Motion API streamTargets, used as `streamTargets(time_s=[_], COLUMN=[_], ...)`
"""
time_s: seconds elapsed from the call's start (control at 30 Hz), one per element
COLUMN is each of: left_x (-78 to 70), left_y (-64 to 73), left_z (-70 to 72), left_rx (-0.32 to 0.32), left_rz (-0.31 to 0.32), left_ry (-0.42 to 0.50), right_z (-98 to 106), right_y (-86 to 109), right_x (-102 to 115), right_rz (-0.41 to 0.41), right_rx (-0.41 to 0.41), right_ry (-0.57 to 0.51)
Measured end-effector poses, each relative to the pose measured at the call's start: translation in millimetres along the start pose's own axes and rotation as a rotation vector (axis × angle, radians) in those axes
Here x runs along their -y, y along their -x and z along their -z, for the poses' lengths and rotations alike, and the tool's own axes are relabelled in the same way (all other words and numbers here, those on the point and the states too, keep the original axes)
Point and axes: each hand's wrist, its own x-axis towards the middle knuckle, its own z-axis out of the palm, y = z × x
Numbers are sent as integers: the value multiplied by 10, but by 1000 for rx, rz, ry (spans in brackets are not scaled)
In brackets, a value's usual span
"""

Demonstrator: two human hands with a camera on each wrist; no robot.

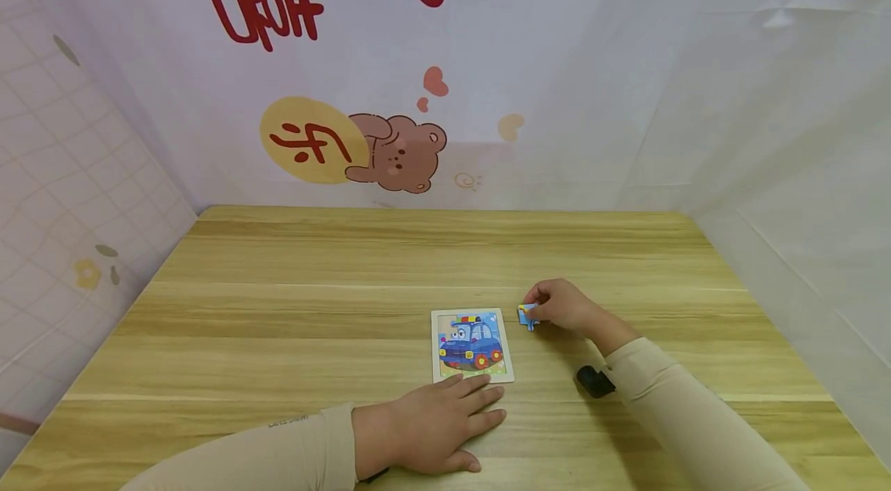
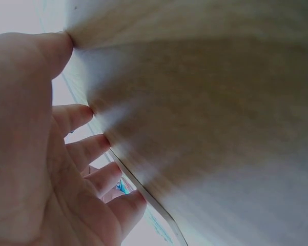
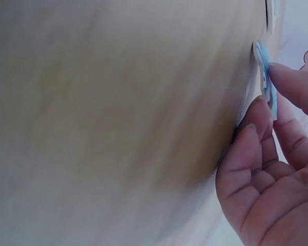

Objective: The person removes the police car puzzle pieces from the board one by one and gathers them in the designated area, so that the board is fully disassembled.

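A square jigsaw puzzle (image 1: 469, 344) with a pale frame lies on the table, showing a blue cartoon police car. Bare tan backing shows in its upper left part. My left hand (image 1: 438, 425) rests spread, palm down, with its fingertips at the puzzle's near edge; the frame's edge (image 2: 156, 205) runs by the fingers in the left wrist view. Just right of the puzzle, my right hand (image 1: 562, 307) pinches a small blue puzzle piece (image 1: 526, 315) between thumb and fingers. In the right wrist view this piece (image 3: 266, 77) stands tilted, close over the table.
The wooden table (image 1: 278, 274) reaches back to a printed white cloth wall (image 1: 571, 73). Another cloth (image 1: 76, 127) hangs at the left. A black object (image 1: 594, 381) sits beneath my right wrist, by the sleeve cuff.
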Motion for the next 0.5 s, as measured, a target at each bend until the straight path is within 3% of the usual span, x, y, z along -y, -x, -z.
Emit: streamTargets(time_s=[0.5], left_x=[-2], left_y=[2], left_z=[11], left_rx=[3], left_rz=[5], left_ry=[14], right_z=[-39], right_y=[10], right_x=[35], right_rz=[1], right_rx=[-40], right_ry=[138])
